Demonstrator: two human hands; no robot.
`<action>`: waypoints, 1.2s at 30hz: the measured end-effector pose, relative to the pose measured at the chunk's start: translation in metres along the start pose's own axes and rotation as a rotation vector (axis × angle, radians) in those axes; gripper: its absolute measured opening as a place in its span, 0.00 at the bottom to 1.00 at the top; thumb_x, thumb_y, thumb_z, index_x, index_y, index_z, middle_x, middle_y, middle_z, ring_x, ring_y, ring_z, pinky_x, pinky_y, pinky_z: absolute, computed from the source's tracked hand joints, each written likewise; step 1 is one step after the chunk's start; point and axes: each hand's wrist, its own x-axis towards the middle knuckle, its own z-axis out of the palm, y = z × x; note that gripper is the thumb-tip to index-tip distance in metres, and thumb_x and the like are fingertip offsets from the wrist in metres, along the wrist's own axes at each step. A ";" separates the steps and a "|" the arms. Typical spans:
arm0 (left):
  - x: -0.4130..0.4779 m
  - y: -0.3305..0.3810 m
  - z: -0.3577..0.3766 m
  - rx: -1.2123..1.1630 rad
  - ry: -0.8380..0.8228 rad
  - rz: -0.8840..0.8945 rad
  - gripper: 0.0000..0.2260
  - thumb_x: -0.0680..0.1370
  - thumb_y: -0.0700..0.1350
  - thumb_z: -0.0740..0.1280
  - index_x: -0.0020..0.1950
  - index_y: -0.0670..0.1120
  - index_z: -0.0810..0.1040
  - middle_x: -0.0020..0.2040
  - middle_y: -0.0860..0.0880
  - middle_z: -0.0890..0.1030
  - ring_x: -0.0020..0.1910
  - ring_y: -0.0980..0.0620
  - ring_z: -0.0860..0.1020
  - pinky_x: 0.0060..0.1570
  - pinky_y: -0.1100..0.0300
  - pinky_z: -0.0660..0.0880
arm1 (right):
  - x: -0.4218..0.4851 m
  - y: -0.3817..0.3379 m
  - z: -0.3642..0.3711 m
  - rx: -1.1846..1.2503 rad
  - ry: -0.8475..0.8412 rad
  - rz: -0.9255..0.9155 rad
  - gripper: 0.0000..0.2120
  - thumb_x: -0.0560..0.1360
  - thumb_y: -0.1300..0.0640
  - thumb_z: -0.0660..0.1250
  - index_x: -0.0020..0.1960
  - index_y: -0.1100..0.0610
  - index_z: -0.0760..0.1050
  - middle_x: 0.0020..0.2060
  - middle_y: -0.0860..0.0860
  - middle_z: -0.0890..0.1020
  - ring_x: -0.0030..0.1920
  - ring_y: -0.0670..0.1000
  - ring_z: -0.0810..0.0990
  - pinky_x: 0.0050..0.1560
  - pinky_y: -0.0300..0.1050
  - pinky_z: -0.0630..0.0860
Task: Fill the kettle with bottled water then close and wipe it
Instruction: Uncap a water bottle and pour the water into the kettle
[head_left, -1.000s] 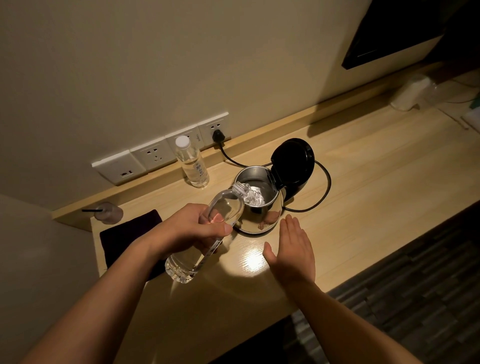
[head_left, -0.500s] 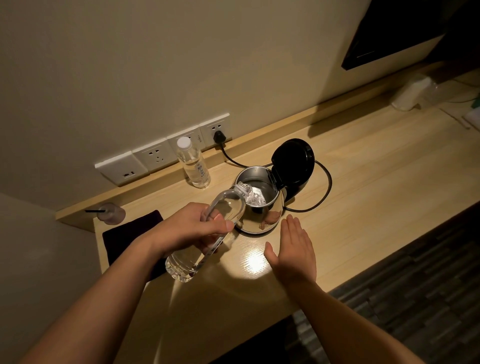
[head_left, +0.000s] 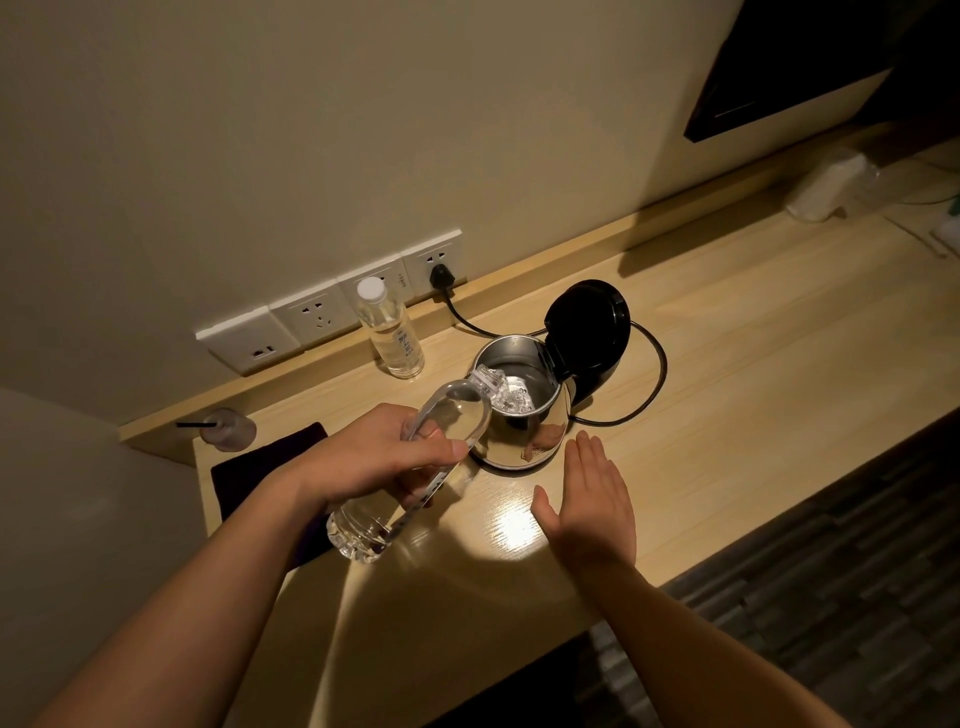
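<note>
A steel kettle (head_left: 524, 444) stands on the wooden desk (head_left: 727, 374) with its black lid (head_left: 587, 325) hinged upright. My left hand (head_left: 374, 457) is shut on a clear water bottle (head_left: 452, 415), tilted with its neck over the kettle's rim, and water runs into the kettle. My right hand (head_left: 589, 501) rests flat on the desk just in front of the kettle, fingers together, holding nothing. A dark cloth (head_left: 260, 467) lies on the desk to the left, partly hidden by my left arm.
A second capped bottle (head_left: 390, 328) stands by the wall sockets (head_left: 322, 314). The kettle's black cord (head_left: 657, 374) loops behind it to a plug (head_left: 441, 275). A small clear item with a dark straw (head_left: 228, 428) sits far left. White items (head_left: 826, 187) lie far right.
Almost nothing has moved. The bottle stays tilted over the kettle in my left hand and my right hand stays flat on the desk.
</note>
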 end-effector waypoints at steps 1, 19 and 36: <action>0.000 0.000 0.000 0.007 -0.003 -0.003 0.21 0.77 0.49 0.73 0.43 0.31 0.73 0.36 0.40 0.75 0.36 0.42 0.77 0.36 0.57 0.79 | 0.000 0.000 0.000 0.001 0.002 -0.002 0.40 0.78 0.34 0.54 0.83 0.55 0.55 0.84 0.53 0.54 0.84 0.51 0.50 0.82 0.49 0.51; -0.003 0.002 -0.002 0.119 0.041 0.010 0.18 0.71 0.61 0.74 0.30 0.52 0.74 0.28 0.53 0.74 0.29 0.52 0.74 0.38 0.56 0.73 | -0.001 0.000 0.000 -0.016 0.035 -0.012 0.40 0.79 0.35 0.56 0.82 0.57 0.57 0.83 0.55 0.58 0.83 0.53 0.53 0.81 0.50 0.54; -0.007 0.011 0.000 0.192 0.044 0.001 0.18 0.77 0.55 0.72 0.28 0.53 0.76 0.25 0.54 0.76 0.25 0.58 0.74 0.31 0.66 0.71 | -0.001 0.001 0.002 -0.031 0.036 -0.015 0.40 0.79 0.34 0.55 0.83 0.56 0.57 0.83 0.54 0.58 0.83 0.52 0.53 0.81 0.51 0.56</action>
